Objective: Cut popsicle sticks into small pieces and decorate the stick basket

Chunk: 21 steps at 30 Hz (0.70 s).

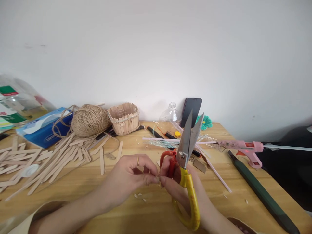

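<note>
My right hand (192,190) has scissors (186,149) hooked over it, with one red and one yellow handle. Their blades point up and stand slightly apart. The right thumb and forefinger also pinch together, meeting the fingertips of my left hand (136,172). That left hand, with a ring on one finger, is closed in a pinch. Whatever sits between the fingertips is tiny, pale and mostly hidden. Beneath the hands, small wood chips (140,195) lie on the wooden table (126,214).
Craft sticks (60,159) are heaped at left, near a twine ball (89,121) and a blue tissue pack (48,130). Behind stands a small stick basket (124,119). A pink glue gun (248,149) and a dark green cutter (263,191) lie right; a phone (188,109) leans on the wall.
</note>
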{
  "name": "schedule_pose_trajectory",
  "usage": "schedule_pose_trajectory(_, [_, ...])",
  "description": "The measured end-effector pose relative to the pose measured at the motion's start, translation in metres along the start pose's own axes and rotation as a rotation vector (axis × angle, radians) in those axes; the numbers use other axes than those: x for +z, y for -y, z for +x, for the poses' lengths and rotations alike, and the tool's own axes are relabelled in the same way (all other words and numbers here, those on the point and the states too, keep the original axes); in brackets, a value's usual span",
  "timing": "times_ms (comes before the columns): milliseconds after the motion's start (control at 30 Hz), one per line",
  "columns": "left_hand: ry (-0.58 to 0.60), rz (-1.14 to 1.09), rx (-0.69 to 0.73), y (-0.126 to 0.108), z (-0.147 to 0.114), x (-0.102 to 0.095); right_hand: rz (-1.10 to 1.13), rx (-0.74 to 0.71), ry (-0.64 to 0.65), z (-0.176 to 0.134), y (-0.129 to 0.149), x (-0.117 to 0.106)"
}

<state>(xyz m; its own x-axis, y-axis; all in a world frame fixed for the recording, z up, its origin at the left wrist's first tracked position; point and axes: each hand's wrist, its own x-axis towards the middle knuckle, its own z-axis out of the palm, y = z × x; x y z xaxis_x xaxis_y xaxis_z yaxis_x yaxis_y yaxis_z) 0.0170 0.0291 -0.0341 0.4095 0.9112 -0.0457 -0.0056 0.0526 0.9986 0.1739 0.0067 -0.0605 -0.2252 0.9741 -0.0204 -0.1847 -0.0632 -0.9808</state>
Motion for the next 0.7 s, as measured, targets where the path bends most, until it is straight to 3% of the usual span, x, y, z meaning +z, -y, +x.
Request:
schedule_pose_trajectory(133, [-0.033,0.068,-0.061,-0.006,0.001,0.0,-0.016,0.01,-0.004,0.001,-0.001,0.0])
schedule_pose_trajectory(367, [0.045,0.138,-0.18,-0.007,0.001,-0.01,-0.043,0.019,-0.101,0.002,0.007,0.003])
schedule_pose_trajectory(533, [0.035,0.155,-0.272,-0.008,0.001,-0.009,-0.124,0.045,-0.061,-0.002,0.011,0.002])
schedule_pose_trajectory(700, [0.0,0.203,-0.279,-0.008,0.0,-0.006,-0.263,0.012,-0.07,-0.002,0.015,0.005])
